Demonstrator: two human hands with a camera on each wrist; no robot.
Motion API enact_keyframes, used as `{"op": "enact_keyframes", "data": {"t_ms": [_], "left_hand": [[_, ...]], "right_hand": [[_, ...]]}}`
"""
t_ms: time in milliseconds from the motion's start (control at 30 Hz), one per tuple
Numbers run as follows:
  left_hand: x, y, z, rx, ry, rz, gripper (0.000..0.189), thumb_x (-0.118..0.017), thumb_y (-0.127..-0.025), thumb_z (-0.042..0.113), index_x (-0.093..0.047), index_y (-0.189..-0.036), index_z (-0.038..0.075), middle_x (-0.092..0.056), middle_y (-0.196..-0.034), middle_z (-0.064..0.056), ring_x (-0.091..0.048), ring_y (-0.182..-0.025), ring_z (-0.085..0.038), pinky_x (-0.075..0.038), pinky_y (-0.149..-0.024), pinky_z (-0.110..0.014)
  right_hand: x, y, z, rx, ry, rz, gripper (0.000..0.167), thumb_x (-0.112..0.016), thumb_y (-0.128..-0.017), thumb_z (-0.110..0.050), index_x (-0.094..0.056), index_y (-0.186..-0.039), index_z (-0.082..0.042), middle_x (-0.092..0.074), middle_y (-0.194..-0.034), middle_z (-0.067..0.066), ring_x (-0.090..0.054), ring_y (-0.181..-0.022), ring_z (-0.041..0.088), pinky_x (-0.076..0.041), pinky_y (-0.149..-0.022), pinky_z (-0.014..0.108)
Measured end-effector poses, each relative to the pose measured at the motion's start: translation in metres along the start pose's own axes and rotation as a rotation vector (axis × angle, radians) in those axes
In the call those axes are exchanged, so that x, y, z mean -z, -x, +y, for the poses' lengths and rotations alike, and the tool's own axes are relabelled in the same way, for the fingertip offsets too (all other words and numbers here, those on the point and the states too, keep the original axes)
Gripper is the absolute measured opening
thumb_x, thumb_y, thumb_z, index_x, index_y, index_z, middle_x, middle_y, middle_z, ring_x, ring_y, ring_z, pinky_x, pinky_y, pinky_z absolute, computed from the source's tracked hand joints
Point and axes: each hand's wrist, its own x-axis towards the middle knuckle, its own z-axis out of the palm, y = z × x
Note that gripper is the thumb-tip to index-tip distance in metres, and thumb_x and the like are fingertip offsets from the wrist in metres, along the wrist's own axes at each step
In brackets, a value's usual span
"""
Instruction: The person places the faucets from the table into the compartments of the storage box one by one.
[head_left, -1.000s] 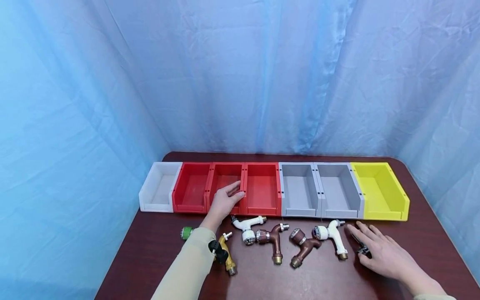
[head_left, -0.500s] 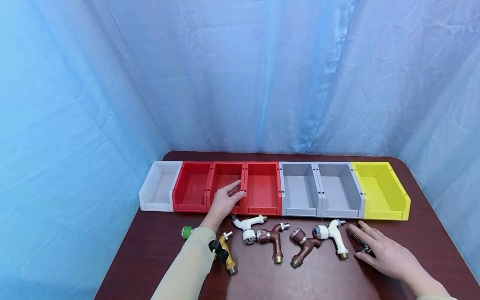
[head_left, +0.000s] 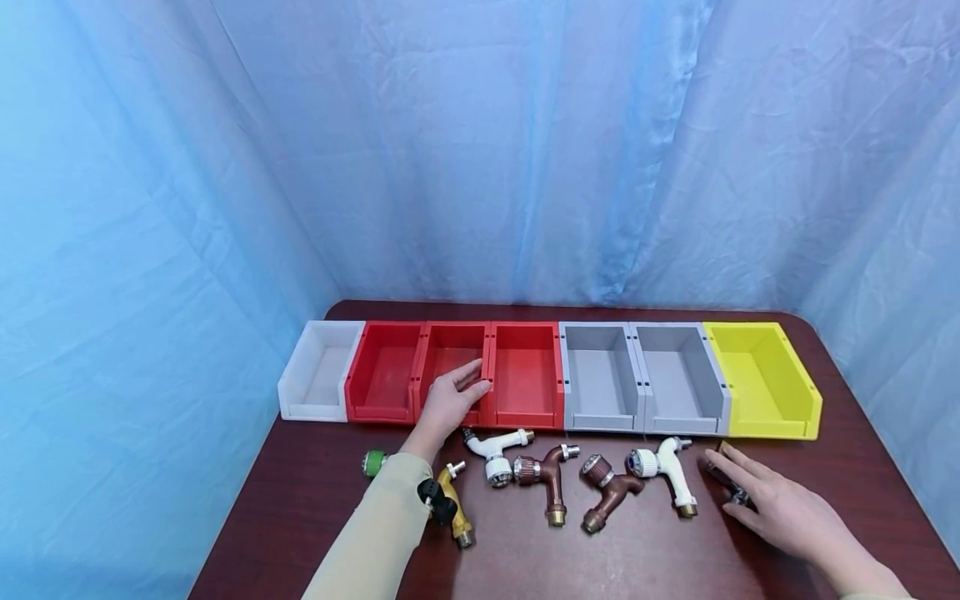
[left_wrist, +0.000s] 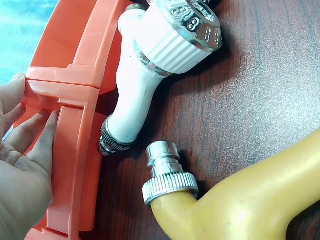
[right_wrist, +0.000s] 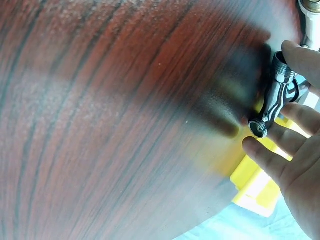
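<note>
In the head view my left hand [head_left: 450,400] reaches over the front of the middle red bin [head_left: 459,340]. Its straight fingers [left_wrist: 46,142] dip inside the bin, while the thumb lies near the divider. Below that wrist lie a white tap [left_wrist: 135,90] and a yellow tap [left_wrist: 240,205], the latter partly covered by the sleeve. At the table's right my right hand [head_left: 783,508] has its thumb and fingers around a dark chrome tap [right_wrist: 272,100]. Part of this tap is hidden by the hand.
Two brown taps [head_left: 553,487] [head_left: 611,500] and another white tap [head_left: 671,475] lie mid-table. A green knob [head_left: 372,462] shows beside the left sleeve. Behind runs a row of bins: white [head_left: 300,396], red, grey [head_left: 600,423] and yellow [head_left: 806,417]. Curtains [head_left: 480,150] surround the table.
My right hand has shifted slightly right, and the dark chrome tap has moved and turned a little with it. The left hand stays at the red bin.
</note>
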Motion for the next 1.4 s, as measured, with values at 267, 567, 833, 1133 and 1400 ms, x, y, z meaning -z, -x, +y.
{"op": "enact_keyframes", "data": {"t_ms": [267, 567, 833, 1133, 1400], "left_hand": [[0.0, 0.0, 0.0, 0.002, -0.004, -0.006, 0.055, -0.072, -0.098, 0.028, -0.055, -0.149, 0.022, -0.059, -0.146, -0.006, -0.054, -0.138, -0.026, -0.05, -0.107, -0.045], [0.001, 0.0, 0.0, -0.022, -0.012, -0.006, 0.054, -0.072, -0.098, 0.028, -0.056, -0.149, 0.02, -0.06, -0.146, -0.008, -0.054, -0.137, -0.025, -0.049, -0.108, -0.044], [0.001, -0.001, -0.002, -0.028, -0.01, 0.001, 0.054, -0.072, -0.097, 0.028, -0.057, -0.148, 0.02, -0.06, -0.145, -0.007, -0.054, -0.137, -0.024, -0.049, -0.108, -0.043], [0.001, 0.0, -0.001, -0.029, -0.015, -0.006, 0.055, -0.072, -0.097, 0.03, -0.056, -0.149, 0.021, -0.06, -0.146, -0.007, -0.054, -0.137, -0.025, -0.05, -0.107, -0.044], [0.002, 0.0, -0.001, -0.034, -0.023, -0.009, 0.055, -0.072, -0.098, 0.031, -0.055, -0.149, 0.021, -0.059, -0.146, -0.007, -0.054, -0.138, -0.025, -0.05, -0.107, -0.044]], "right_hand": [[0.0, 0.0, 0.002, 0.023, -0.034, 0.005, 0.075, -0.087, -0.079, -0.017, -0.054, -0.146, -0.014, -0.056, -0.142, 0.026, -0.066, -0.113, 0.04, -0.059, -0.075, 0.051], [-0.005, 0.001, 0.004, 0.156, 0.012, 0.166, 0.074, -0.092, -0.069, -0.008, -0.063, -0.136, -0.01, -0.064, -0.132, 0.024, -0.069, -0.106, 0.037, -0.06, -0.072, 0.044], [-0.007, 0.001, 0.004, 0.187, 0.035, 0.221, 0.072, -0.094, -0.062, -0.006, -0.066, -0.129, -0.009, -0.068, -0.118, 0.016, -0.069, -0.101, 0.032, -0.06, -0.07, 0.043], [-0.009, 0.0, 0.008, 0.257, 0.069, 0.269, 0.074, -0.096, -0.058, -0.006, -0.067, -0.127, -0.012, -0.067, -0.11, 0.006, -0.067, -0.094, 0.023, -0.06, -0.068, 0.038], [-0.01, -0.001, 0.011, 0.354, 0.095, 0.308, 0.077, -0.096, -0.056, -0.007, -0.069, -0.127, -0.014, -0.065, -0.109, -0.001, -0.064, -0.095, 0.017, -0.059, -0.067, 0.033]]}}
